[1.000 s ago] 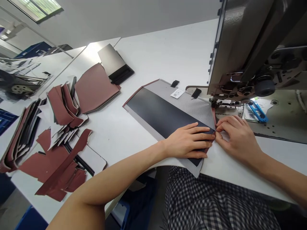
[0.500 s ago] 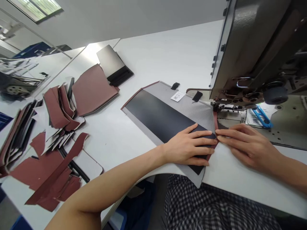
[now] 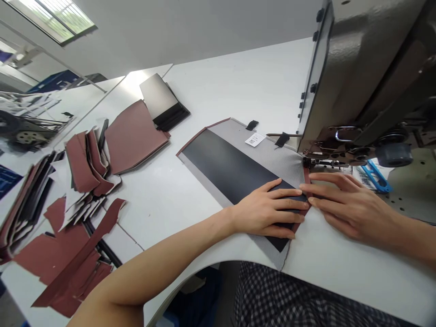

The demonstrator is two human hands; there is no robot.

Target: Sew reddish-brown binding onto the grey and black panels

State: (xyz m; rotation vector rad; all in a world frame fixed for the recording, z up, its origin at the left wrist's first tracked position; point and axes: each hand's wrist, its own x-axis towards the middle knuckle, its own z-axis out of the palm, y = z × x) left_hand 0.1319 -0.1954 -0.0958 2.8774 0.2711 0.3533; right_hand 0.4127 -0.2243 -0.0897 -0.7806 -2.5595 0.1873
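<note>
A fabric panel (image 3: 252, 168) of grey mesh with a black band lies on the white table, its corner under the sewing machine's presser foot (image 3: 316, 162). My left hand (image 3: 269, 213) lies flat on the black band, pressing the panel down. My right hand (image 3: 350, 204) rests to its right, fingertips at the panel's edge beside a reddish-brown binding strip (image 3: 307, 176). A white label (image 3: 255, 139) and a black tab (image 3: 282, 139) sit on the panel's far side. The needle is hidden.
The sewing machine head (image 3: 357, 77) overhangs the right side. Stacks of reddish-brown leather pieces (image 3: 132, 136) and scraps (image 3: 57, 254) cover the table's left, with a dark stack (image 3: 160, 102) behind. A blue tool (image 3: 374, 177) lies on the machine bed.
My right hand has opened out from its pinch at the panel's corner and moved right. The left hand stays on the panel, and the whole view has shifted slightly.
</note>
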